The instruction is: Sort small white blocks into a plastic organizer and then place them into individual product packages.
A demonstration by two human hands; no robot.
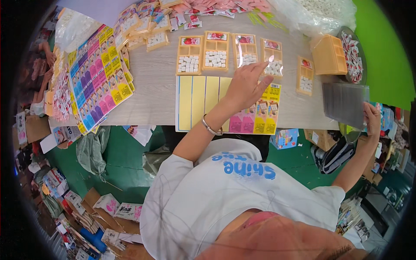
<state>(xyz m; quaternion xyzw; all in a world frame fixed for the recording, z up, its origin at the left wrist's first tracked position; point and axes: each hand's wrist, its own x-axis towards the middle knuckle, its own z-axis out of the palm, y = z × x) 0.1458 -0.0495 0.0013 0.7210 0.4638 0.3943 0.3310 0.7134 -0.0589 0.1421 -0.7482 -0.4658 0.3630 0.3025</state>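
Note:
My left hand, with a bracelet on the wrist, reaches over the row of small yellow compartment trays, fingers stretched out and thumb apart. Its fingertips lie at the lower part of a tray with a shiny clear cover; whether they press on it I cannot tell. Beside it another tray also shines. Two more trays stand to the left. Each holds white pieces and a red-printed sachet. At the right table edge, my right hand is closed on a stack of clear plastic covers.
Printed card sheets lie below the trays, and more sheets at the left. One tray sits apart, near stacked empty trays and a bowl of sachets. Filled trays pile at the back left; a plastic bag at the back.

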